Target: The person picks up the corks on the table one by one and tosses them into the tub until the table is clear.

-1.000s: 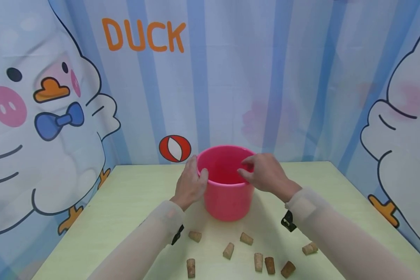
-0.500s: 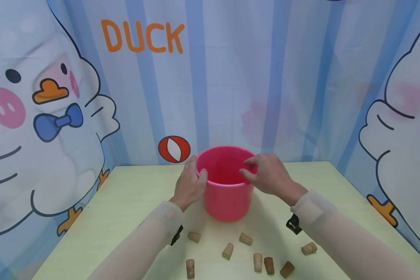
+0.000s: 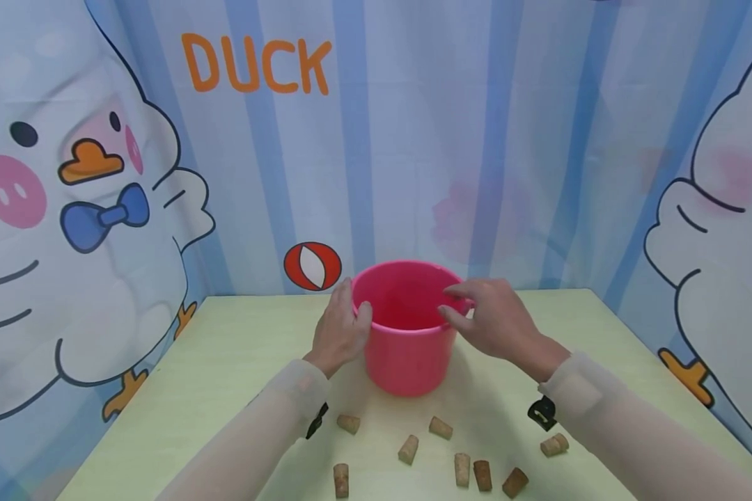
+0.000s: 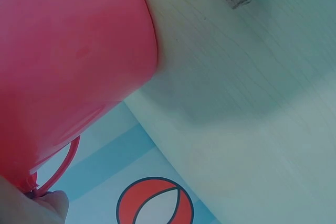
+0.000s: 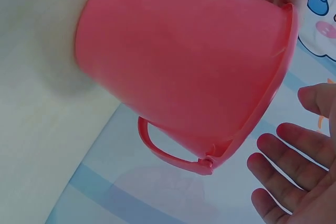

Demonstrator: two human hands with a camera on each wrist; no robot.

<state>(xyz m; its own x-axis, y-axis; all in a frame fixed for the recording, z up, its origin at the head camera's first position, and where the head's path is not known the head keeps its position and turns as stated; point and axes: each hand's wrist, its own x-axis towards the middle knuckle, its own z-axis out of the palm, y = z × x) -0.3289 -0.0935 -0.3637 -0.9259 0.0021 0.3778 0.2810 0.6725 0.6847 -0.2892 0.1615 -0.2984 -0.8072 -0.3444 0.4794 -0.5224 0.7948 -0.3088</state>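
A pink plastic bucket (image 3: 409, 362) stands upright toward the back of the table, its mouth facing up. My left hand (image 3: 341, 330) grips its left rim, thumb over the edge and fingers along the outside. In the left wrist view, a fingertip (image 4: 56, 205) lies at the joint of the bucket's handle (image 4: 65, 163). My right hand (image 3: 498, 316) hovers at the right rim; the right wrist view shows its spread fingers (image 5: 289, 156) apart from the bucket, holding nothing. The handle (image 5: 168, 156) hangs down the bucket's far side.
Several corks lie scattered on the pale table (image 3: 238, 390) before the bucket, among them a light cork (image 3: 408, 449), a dark cork (image 3: 515, 482) and one cork (image 3: 554, 444) near the right sleeve. A striped curtain (image 3: 401, 139) with cartoon ducks closes off the back and sides.
My right hand has moved to the right, away from the bucket's inside toward its outer rim. My left hand, the bucket and the corks have stayed put.
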